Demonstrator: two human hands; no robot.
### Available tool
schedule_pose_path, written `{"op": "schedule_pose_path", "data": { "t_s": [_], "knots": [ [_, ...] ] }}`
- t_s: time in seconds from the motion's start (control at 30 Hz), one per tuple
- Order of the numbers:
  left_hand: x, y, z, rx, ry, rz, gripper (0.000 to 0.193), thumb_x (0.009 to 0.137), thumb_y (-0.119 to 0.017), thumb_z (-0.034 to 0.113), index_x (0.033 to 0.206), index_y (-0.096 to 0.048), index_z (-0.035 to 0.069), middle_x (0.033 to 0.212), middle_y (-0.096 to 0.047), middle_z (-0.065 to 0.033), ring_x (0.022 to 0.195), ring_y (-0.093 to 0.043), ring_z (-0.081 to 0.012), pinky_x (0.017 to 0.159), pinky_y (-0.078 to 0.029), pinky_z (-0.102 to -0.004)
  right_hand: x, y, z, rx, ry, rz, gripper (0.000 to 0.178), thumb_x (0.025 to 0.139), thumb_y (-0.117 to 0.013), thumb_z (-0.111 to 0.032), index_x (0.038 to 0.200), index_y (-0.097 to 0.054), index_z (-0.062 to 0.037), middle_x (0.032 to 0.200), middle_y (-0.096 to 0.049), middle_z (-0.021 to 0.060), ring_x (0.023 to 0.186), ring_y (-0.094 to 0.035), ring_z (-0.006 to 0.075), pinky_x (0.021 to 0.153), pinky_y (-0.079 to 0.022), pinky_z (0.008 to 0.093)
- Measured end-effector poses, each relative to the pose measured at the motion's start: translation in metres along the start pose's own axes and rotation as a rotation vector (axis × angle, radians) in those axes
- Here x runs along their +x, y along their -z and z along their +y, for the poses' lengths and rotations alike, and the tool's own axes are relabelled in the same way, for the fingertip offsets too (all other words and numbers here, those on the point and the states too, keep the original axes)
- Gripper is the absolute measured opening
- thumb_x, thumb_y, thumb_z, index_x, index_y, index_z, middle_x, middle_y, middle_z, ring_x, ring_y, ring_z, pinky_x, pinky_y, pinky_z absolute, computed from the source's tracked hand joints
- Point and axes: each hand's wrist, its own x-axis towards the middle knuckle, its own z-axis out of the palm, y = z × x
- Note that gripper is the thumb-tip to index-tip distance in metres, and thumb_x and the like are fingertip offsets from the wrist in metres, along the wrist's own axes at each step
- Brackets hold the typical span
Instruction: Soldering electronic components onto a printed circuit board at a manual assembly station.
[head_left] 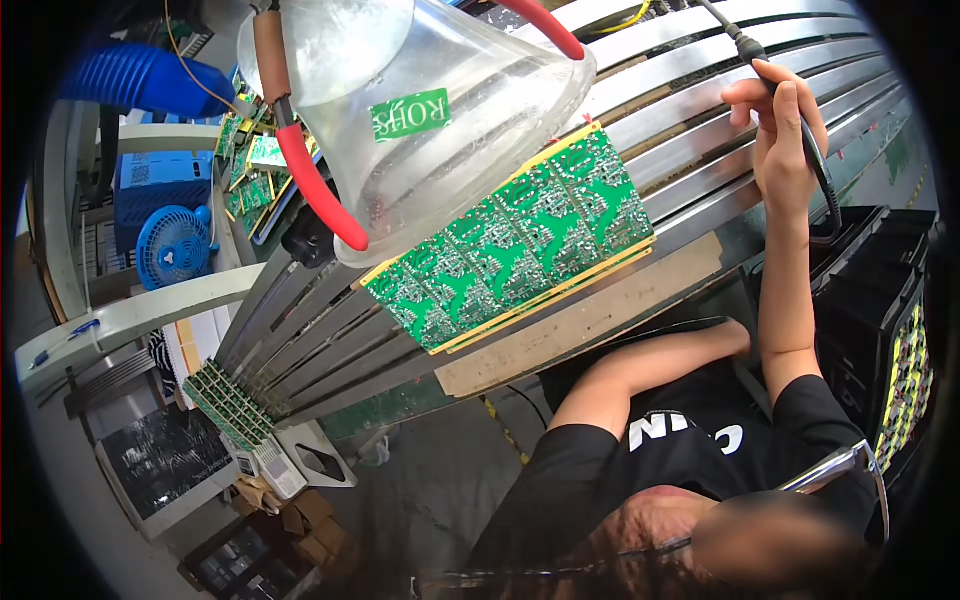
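Observation:
My right hand (785, 140) is raised over the right end of the metal slats, its fingers closed round a black cable (822, 180). Just above the fingers the cable has a ribbed dark sleeve (746, 46); a thinner grey part runs from it past the upper edge. The other end curves down beside my wrist. What the cable belongs to cannot be made out. My left forearm crosses low in front of my body, and its hand is hidden. A green circuit board panel (520, 240) with yellow edges lies across the slats, apart from both hands.
A clear plastic hood (460, 110) with red-sleeved supports (310, 185) hangs over the panel's far side. Beyond it on the left are a blue hose (145, 78), piled circuit boards (250, 170) and a blue fan (172, 248). Black crates (865, 290) stand at my right.

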Motion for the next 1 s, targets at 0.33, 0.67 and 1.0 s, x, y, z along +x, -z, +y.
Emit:
{"op": "schedule_pose_path", "data": {
  "t_s": [0.33,0.67,1.0],
  "knots": [
    [0.015,-0.013,0.046,-0.031,-0.153,-0.108,0.014,0.08,-0.068,0.018,0.086,-0.076,0.007,0.083,-0.074,-0.0166,0.082,-0.07,-0.0393,0.075,-0.054,-0.0465,0.0,-0.004,-0.003,-0.03,-0.043,0.037,0.034,0.113,-0.045,-0.02,0.128,-0.065,0.0031,0.095,-0.076,0.0148,0.075,-0.06,0.0143,0.073,-0.049,0.0239],
    [0.016,0.036,0.028,-0.015,-0.051,0.169,0.012,0.079,-0.064,0.013,0.081,-0.073,0.006,0.077,-0.071,-0.0175,0.08,-0.067,-0.0395,0.077,-0.053,-0.0473,0.001,0.004,0.002,-0.098,-0.02,0.057,0.032,0.114,-0.044,-0.021,0.129,-0.063,0.0001,0.099,-0.077,0.0165,0.078,-0.063,0.0148,0.075,-0.05,0.0239],
    [-0.199,0.031,-0.067,-0.243,0.678,1.525,0.032,0.102,-0.052,0.026,0.121,-0.069,0.008,0.111,-0.072,-0.015,0.086,-0.067,-0.0355,0.076,-0.053,-0.0472,-0.029,-0.053,-0.029,-0.229,0.1,-0.278,0.038,0.102,-0.065,-0.045,0.112,-0.043,-0.015,0.119,-0.073,0.024,0.119,-0.065,0.0382,0.108,-0.045,0.0493]
  ]
}}
